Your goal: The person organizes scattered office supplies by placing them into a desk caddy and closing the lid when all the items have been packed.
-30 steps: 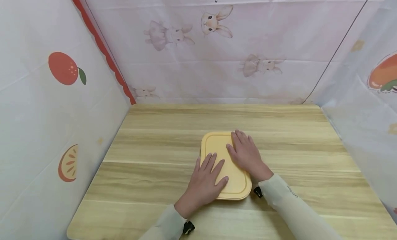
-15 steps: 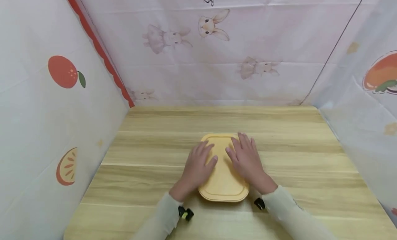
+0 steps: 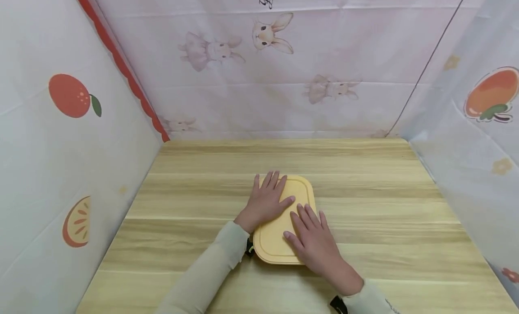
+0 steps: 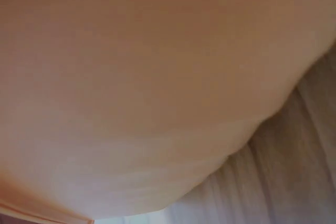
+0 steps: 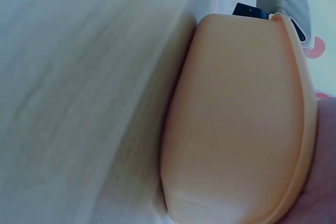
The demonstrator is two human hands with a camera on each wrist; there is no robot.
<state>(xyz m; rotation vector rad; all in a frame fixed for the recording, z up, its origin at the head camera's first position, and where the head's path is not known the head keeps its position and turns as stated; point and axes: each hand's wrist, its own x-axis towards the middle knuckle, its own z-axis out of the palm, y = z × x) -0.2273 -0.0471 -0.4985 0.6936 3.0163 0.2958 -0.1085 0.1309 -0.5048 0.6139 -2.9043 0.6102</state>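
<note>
A yellow rectangular box (image 3: 275,244) with a rounded lid stands on the wooden table, its long side running away from me. My left hand (image 3: 265,203) lies over the lid's far left part, fingers straight and spread, tips at the far edge. On the near right part rests my right hand (image 3: 317,244), its fingers extended towards the middle of the lid. The right wrist view catches the smooth side wall of the box (image 5: 236,108) and the lid's rim. A blurred, close surface fills most of the left wrist view.
The pale wooden table (image 3: 182,242) extends around the box. Behind it hangs a pink cloth wall (image 3: 259,102) with rabbit prints. White cloth walls with fruit prints close in the left (image 3: 32,170) and right (image 3: 458,138) sides.
My left hand has slid forward along the lid to its far left part. My right hand has come back towards the near right corner. The lid stays on the box.
</note>
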